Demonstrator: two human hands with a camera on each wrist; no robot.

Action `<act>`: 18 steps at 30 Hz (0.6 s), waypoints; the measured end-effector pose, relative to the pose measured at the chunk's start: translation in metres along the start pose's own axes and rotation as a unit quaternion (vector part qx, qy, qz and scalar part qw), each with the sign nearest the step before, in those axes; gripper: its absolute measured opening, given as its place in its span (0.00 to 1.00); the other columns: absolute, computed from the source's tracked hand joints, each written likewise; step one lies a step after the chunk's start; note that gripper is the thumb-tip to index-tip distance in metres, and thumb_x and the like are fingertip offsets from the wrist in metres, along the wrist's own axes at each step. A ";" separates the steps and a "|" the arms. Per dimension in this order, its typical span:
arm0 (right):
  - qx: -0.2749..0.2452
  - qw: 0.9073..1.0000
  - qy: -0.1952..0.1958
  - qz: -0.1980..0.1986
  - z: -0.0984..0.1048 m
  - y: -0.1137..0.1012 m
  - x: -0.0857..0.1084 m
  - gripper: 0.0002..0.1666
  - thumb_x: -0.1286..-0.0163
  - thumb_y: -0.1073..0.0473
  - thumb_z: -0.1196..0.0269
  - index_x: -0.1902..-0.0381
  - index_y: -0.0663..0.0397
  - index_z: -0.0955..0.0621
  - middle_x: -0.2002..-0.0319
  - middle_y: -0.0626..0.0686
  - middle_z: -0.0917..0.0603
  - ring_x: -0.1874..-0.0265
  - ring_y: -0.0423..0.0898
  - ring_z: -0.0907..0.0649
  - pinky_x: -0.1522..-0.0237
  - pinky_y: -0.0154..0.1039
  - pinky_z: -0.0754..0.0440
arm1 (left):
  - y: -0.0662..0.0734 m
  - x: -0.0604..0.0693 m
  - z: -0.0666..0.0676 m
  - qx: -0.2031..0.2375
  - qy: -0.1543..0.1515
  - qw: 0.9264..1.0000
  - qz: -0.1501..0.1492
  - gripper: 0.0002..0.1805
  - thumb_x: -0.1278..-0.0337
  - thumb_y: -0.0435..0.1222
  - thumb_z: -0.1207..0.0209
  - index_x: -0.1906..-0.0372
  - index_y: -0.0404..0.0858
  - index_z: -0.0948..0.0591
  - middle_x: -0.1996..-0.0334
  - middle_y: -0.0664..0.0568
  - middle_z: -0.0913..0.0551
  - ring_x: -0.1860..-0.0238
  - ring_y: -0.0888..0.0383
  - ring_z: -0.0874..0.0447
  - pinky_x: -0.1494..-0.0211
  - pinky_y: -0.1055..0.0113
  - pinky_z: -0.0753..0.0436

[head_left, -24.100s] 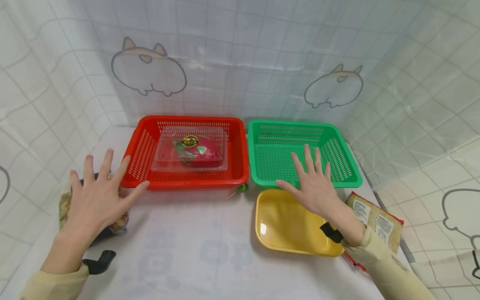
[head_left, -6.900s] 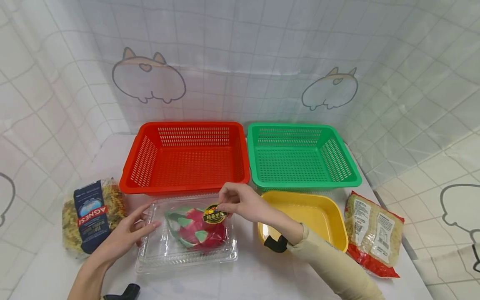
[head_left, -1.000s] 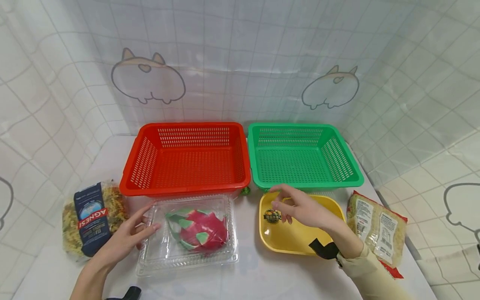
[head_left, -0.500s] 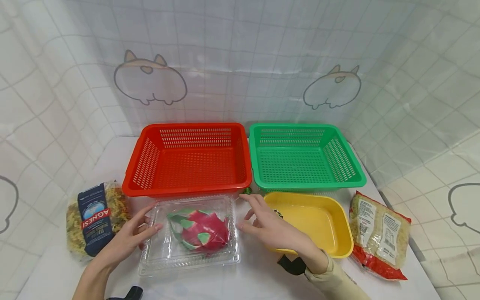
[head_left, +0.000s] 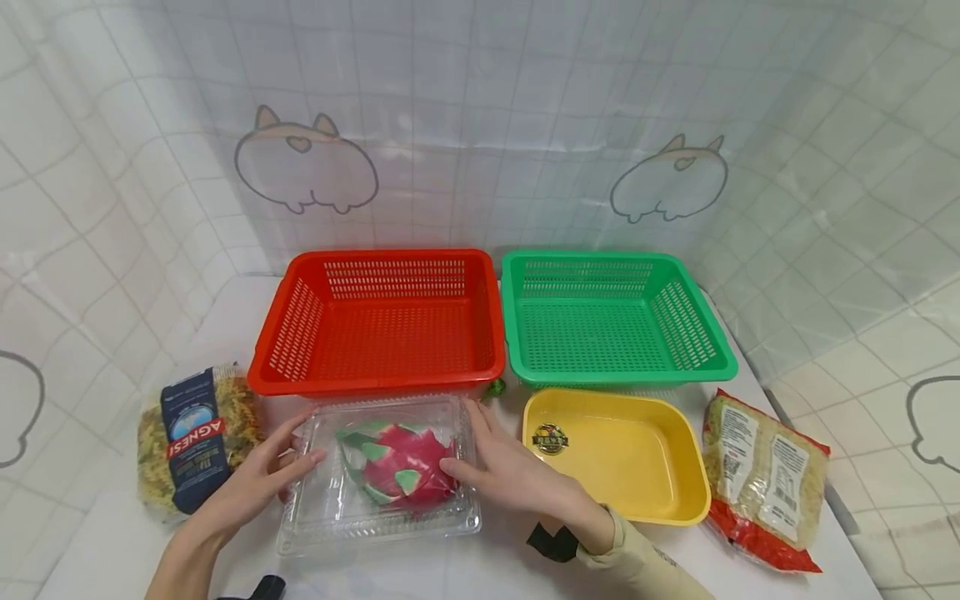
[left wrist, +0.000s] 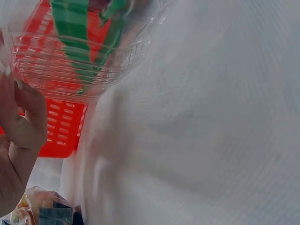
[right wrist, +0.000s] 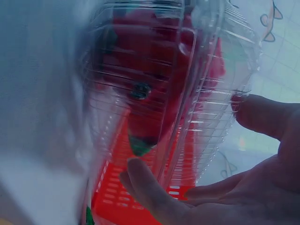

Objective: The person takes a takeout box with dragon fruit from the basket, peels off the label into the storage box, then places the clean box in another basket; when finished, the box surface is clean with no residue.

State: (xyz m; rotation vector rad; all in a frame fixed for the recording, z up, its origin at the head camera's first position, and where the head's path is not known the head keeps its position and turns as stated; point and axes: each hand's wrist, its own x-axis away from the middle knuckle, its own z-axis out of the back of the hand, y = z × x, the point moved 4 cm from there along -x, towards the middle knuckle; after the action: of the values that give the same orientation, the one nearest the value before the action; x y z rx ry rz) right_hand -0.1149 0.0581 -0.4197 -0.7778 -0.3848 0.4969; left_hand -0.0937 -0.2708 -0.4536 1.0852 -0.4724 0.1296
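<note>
A clear plastic clamshell box [head_left: 318, 504] lies on the table in front of the red basket, with a pink and green dragon fruit [head_left: 411, 468] inside. My left hand [head_left: 251, 483] holds the box's left side, thumb over the lid. On the right side my right hand [head_left: 513, 468] grips the same box; the right wrist view shows its thumb on the lid and fingers against the ribbed side wall. A round black-and-gold sticker [head_left: 550, 439] is inside the yellow tray [head_left: 622, 458], near its left wall.
The red basket [head_left: 375, 387] and green basket [head_left: 622, 377] stand side by side at the back. A pasta bag [head_left: 198, 442] lies left, a grain bag with red ends [head_left: 765, 483] right. Something small and green [head_left: 496, 387] shows between the baskets.
The box went from the red basket to the table. The sticker, earlier on its lid, moved into the yellow tray. My right hand has since moved left from the tray onto the box.
</note>
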 end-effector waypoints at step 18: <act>0.027 0.999 -0.027 -0.014 -0.008 0.005 0.001 0.51 0.24 0.33 0.53 0.19 0.51 0.60 0.40 0.56 0.32 0.48 0.46 0.22 0.41 0.45 0.21 | -0.003 -0.002 0.000 0.032 0.017 0.999 -0.033 0.37 0.25 0.44 0.48 0.20 0.45 0.50 0.51 0.46 0.36 0.61 0.57 0.22 0.69 0.66 0.23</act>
State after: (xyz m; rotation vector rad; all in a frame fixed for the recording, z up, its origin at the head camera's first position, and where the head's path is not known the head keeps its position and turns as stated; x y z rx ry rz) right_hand -0.1115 0.0575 -0.4285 -0.7066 -0.4295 0.5012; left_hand -0.0946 -0.2722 -0.4569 1.1582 -0.4040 0.1059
